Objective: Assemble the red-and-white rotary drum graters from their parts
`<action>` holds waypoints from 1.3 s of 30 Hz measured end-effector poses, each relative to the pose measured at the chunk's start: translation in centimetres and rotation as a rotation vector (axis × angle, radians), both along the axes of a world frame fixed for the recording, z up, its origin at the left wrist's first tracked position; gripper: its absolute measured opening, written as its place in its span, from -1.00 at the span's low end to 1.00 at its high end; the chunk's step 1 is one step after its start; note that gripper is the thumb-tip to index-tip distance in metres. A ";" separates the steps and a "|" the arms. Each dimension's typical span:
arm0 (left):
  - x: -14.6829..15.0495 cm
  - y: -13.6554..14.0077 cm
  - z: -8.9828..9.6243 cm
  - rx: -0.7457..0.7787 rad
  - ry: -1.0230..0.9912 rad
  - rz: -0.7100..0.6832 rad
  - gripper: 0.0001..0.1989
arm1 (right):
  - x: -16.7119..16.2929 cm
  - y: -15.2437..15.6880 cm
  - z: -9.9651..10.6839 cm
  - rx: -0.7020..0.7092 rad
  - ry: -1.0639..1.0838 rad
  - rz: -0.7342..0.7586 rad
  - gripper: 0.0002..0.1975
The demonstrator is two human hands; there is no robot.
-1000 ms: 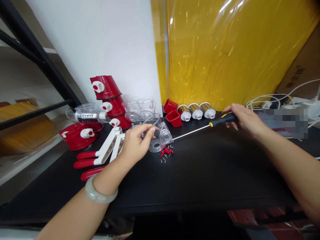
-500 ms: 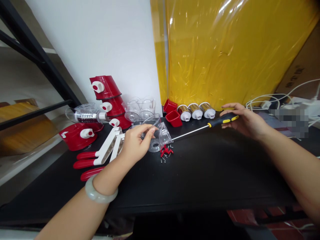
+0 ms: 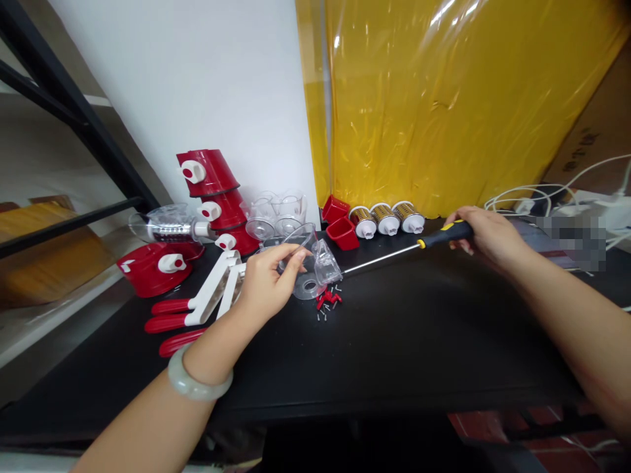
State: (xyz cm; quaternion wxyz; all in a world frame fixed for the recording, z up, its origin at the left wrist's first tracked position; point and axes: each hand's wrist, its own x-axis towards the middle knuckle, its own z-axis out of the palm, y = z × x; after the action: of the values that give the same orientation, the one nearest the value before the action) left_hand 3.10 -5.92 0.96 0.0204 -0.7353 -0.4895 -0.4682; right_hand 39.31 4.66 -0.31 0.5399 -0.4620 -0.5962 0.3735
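My left hand (image 3: 277, 274) is closed on the rim of a clear plastic housing (image 3: 325, 261) with a chute-like part on its right side. In my right hand (image 3: 486, 238) is a long screwdriver (image 3: 446, 233) with a black and yellow handle, fingers wrapped round its end. The shaft points left, its tip at the housing's right edge; whether it sits on a screw I cannot make out. Just below the housing lie small red plastic pieces (image 3: 326, 301) and several loose screws (image 3: 323, 317).
Crank handles (image 3: 170, 322) with red grips lie left of my left hand. Behind stand stacked red bases (image 3: 211, 174), clear plastic parts (image 3: 276, 213), red hoppers (image 3: 344, 234) and metal grater drums (image 3: 386, 220). White cables (image 3: 517, 190) run at the far right of the black table (image 3: 419, 341).
My right hand has gone from loosely spread fingers to a wrapped grip on the screwdriver handle. The screwdriver has shifted slightly right and turned. My left hand stays in place.
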 end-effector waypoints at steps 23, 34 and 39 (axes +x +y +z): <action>-0.3 0.2 -0.2 0.014 0.033 0.001 -0.79 | -0.7 -0.4 0.1 0.085 0.171 0.188 -0.78; -0.2 0.1 0.0 0.007 0.020 -0.003 -0.78 | -0.7 -0.1 -0.3 0.117 0.220 0.164 -0.83; -0.3 0.1 -0.1 0.003 0.005 -0.004 -0.79 | -0.8 -0.3 -0.1 0.113 0.208 0.139 -0.85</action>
State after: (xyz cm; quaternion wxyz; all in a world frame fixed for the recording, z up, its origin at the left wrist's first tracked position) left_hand 2.82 -5.80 0.87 0.0218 -0.7376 -0.4871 -0.4672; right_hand 38.46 4.36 -0.39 0.5968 -0.3473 -0.5876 0.4218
